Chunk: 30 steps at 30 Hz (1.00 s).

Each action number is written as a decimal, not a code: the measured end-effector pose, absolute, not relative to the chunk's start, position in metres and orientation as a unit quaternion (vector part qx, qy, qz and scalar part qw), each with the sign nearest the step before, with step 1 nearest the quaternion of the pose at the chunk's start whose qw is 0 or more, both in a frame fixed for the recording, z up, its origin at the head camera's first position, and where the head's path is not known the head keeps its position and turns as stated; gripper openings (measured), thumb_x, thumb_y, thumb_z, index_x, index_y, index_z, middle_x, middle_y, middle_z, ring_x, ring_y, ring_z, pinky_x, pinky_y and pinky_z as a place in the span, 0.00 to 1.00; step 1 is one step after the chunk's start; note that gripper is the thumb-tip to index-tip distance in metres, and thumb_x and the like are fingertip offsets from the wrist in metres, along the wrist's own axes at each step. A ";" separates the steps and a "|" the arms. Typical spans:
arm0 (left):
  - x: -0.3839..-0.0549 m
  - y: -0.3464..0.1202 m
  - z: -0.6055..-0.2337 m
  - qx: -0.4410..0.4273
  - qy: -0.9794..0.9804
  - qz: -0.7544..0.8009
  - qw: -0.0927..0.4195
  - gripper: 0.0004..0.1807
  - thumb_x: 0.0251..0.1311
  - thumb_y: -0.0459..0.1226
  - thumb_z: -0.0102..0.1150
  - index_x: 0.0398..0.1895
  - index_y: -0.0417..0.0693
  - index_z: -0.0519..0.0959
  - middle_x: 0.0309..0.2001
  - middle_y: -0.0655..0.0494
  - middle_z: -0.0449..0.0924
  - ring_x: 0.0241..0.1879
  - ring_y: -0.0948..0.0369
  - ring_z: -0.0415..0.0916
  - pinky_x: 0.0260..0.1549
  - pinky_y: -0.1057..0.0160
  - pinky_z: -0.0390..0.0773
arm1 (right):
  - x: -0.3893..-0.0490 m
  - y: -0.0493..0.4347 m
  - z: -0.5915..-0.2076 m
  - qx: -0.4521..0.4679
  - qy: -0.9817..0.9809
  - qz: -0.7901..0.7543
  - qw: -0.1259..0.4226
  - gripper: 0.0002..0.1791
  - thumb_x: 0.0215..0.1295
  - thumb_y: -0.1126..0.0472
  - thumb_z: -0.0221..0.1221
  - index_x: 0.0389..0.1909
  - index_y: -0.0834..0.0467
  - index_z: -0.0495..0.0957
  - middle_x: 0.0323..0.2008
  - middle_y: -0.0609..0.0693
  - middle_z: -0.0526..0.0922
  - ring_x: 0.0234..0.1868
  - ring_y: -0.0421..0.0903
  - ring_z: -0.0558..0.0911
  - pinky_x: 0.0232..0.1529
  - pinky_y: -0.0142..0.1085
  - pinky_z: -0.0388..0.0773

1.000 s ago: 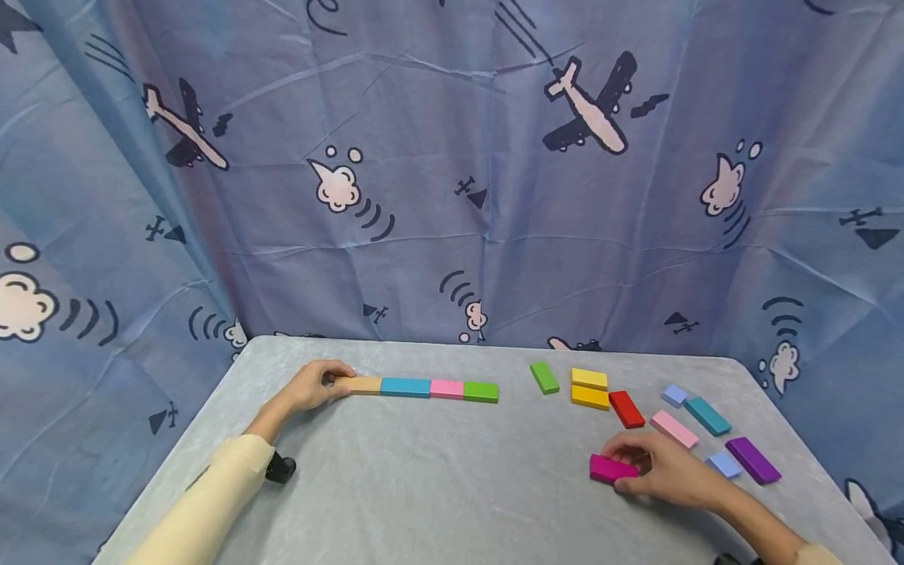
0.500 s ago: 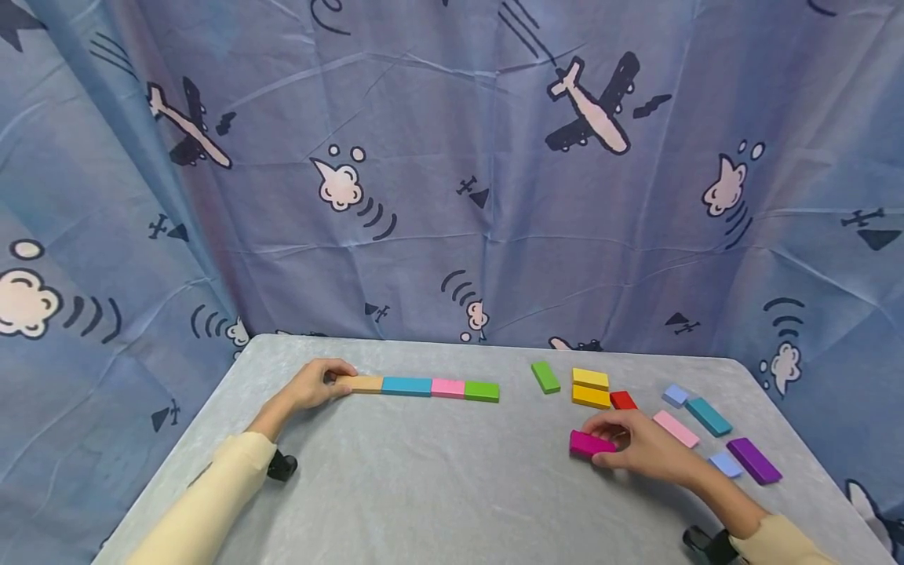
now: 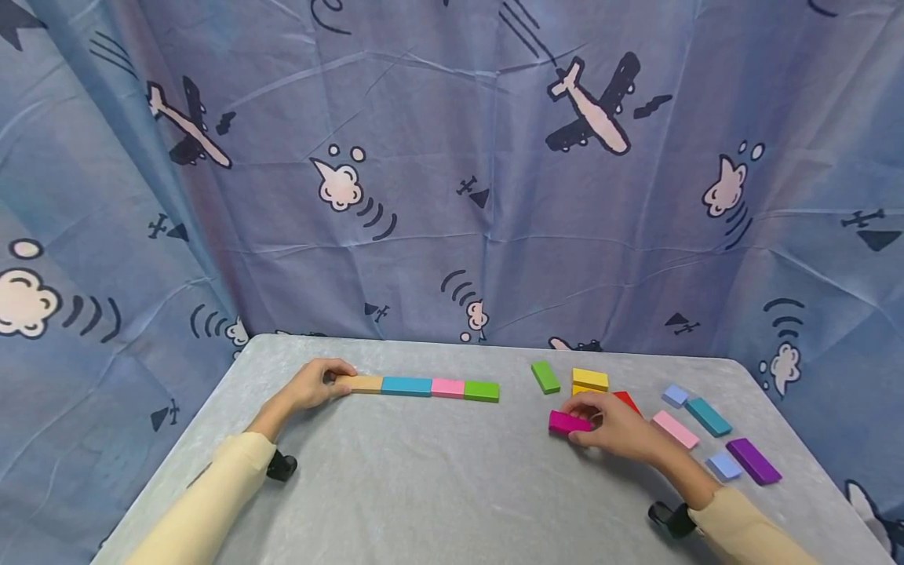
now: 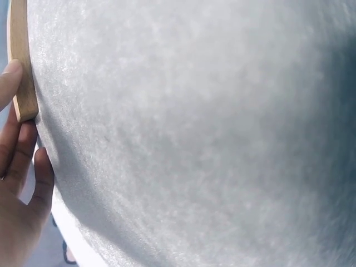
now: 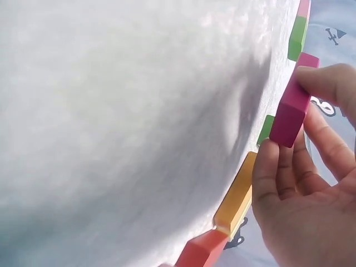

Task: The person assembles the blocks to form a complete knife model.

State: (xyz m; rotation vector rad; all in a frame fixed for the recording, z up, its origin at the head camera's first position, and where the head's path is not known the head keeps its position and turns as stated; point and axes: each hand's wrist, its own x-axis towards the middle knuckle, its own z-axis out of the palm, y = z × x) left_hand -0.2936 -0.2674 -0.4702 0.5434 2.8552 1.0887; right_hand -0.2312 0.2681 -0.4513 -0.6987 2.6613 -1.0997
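Note:
A row of blocks lies end to end on the table: a tan wooden block [image 3: 366, 384], a blue block [image 3: 406, 387], a pink block [image 3: 448, 388] and a green block [image 3: 482, 391]. My left hand [image 3: 315, 384] pinches the tan block's left end between thumb and fingers; in the left wrist view the thumb lies along the wood [image 4: 21, 55]. Between its thumb and fingers my right hand [image 3: 613, 424] holds a magenta block [image 3: 568, 424], right of the row and apart from it. In the right wrist view the magenta block [image 5: 295, 103] appears raised over the table.
Loose blocks lie at the right: a green one [image 3: 545, 377], a yellow one [image 3: 590, 380], a partly hidden red one [image 3: 627, 400], a light pink one [image 3: 674, 429], a teal one [image 3: 708, 417], a purple one [image 3: 753, 461] and light blue ones [image 3: 723, 466]. A printed curtain [image 3: 424, 196] hangs behind the table.
My right hand has carried the magenta block left and toward the far side, now covering part of the yellow and red blocks. The left hand and the row stay in place.

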 end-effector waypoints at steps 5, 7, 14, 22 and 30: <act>-0.294 -0.268 -0.471 0.169 0.922 0.349 0.022 0.11 0.60 0.29 0.71 0.46 0.41 0.86 0.47 0.48 0.83 0.44 0.53 0.77 0.47 0.50 0.75 | -0.243 0.258 -0.453 -0.244 0.894 -0.368 0.072 0.19 0.57 0.64 0.74 0.49 0.60 0.83 0.41 0.47 0.81 0.43 0.49 0.79 0.45 0.39 0.79; -0.294 -0.268 -0.472 0.166 0.922 0.350 0.024 0.11 0.60 0.29 0.71 0.46 0.41 0.86 0.46 0.48 0.83 0.44 0.54 0.77 0.47 0.50 0.75 | -0.247 0.254 -0.454 -0.242 0.896 -0.366 0.070 0.19 0.57 0.64 0.74 0.49 0.60 0.83 0.41 0.48 0.81 0.43 0.49 0.79 0.45 0.40 0.79; -0.295 -0.269 -0.472 0.174 0.919 0.352 0.023 0.11 0.60 0.29 0.71 0.46 0.41 0.86 0.46 0.49 0.83 0.42 0.54 0.76 0.46 0.51 0.75 | -0.263 0.242 -0.453 -0.245 0.896 -0.364 0.070 0.18 0.57 0.65 0.74 0.48 0.61 0.84 0.39 0.48 0.81 0.42 0.49 0.78 0.46 0.43 0.79; -0.296 -0.270 -0.473 0.179 0.921 0.346 0.019 0.11 0.60 0.29 0.70 0.47 0.41 0.86 0.46 0.49 0.83 0.43 0.55 0.77 0.46 0.51 0.75 | -0.277 0.233 -0.455 -0.253 0.889 -0.376 0.064 0.18 0.55 0.65 0.76 0.47 0.63 0.85 0.38 0.48 0.82 0.41 0.49 0.79 0.47 0.45 0.78; -0.296 -0.271 -0.474 0.178 0.920 0.347 0.022 0.11 0.61 0.29 0.70 0.47 0.42 0.86 0.47 0.49 0.83 0.44 0.54 0.77 0.47 0.50 0.75 | -0.283 0.224 -0.452 -0.247 0.895 -0.366 0.063 0.18 0.55 0.66 0.76 0.47 0.64 0.86 0.38 0.48 0.83 0.40 0.48 0.80 0.46 0.45 0.79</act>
